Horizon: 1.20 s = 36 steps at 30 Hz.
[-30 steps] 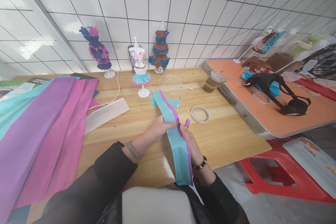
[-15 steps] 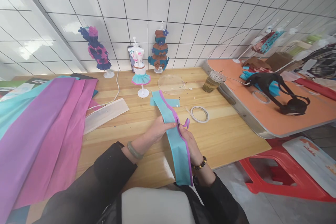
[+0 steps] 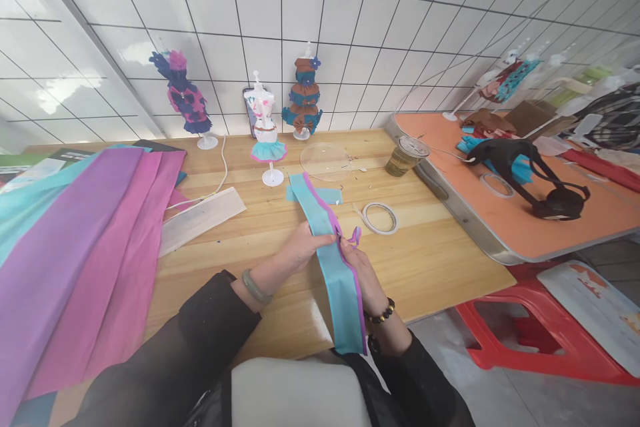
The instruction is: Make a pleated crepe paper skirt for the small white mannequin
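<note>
At 11 o'clock from the hands, 1 form (image 3: pixel 263 107) already wears its skirt (image 3: pixel 269 151). The left hand (image 3: pixel 299 247) has its fingers clamped on the strip (image 3: pixel 339 277), lying from 11 to 6 o'clock. Purple edging (image 3: pixel 359 293) lines it; a loose curl (image 3: pixel 357 235) suggests the edge is partway done. The right hand (image 3: pixel 365 270) pinches that edge; anything else gripped is unclear.

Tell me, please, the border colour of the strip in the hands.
The border is purple, clearest in the head view.
</note>
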### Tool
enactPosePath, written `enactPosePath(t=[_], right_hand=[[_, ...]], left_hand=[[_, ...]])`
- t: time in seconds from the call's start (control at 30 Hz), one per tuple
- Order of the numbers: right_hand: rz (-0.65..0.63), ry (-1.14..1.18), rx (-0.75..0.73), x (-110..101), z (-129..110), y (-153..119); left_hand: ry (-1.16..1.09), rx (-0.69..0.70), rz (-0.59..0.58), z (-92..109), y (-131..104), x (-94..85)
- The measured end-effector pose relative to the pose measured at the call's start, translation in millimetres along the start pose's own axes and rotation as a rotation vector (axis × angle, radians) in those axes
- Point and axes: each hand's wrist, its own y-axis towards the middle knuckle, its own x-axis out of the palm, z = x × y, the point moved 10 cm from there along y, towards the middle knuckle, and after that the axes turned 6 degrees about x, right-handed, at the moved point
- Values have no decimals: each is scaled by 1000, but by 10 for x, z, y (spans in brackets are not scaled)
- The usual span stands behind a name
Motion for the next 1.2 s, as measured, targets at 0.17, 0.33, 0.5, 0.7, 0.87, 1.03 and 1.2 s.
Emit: enactPosePath(t=[0.17, 0.33, 0.5, 0.7, 0.87, 1.03, 1.2], right_hand=[[-13, 12, 9, 9, 7, -9], [-23, 49, 40, 17, 51, 4], [-25, 44, 49, 16, 118, 19], [-29, 26, 23, 55, 97, -22], [-1, -7, 25, 38, 70, -27], [12, -12, 22, 11, 36, -22], [11, -12, 4, 18, -32, -35]], left_hand=[[-8, 2, -5, 12, 3, 7], [-1, -22, -20, -6, -1, 10], [-64, -65, 17, -33, 5, -20], [-75, -61, 75, 48, 19, -89], [-83, -21, 53, 63, 31, -85], [-56, -3, 48, 28, 20, -72], [-8, 30, -2, 14, 6, -5]])
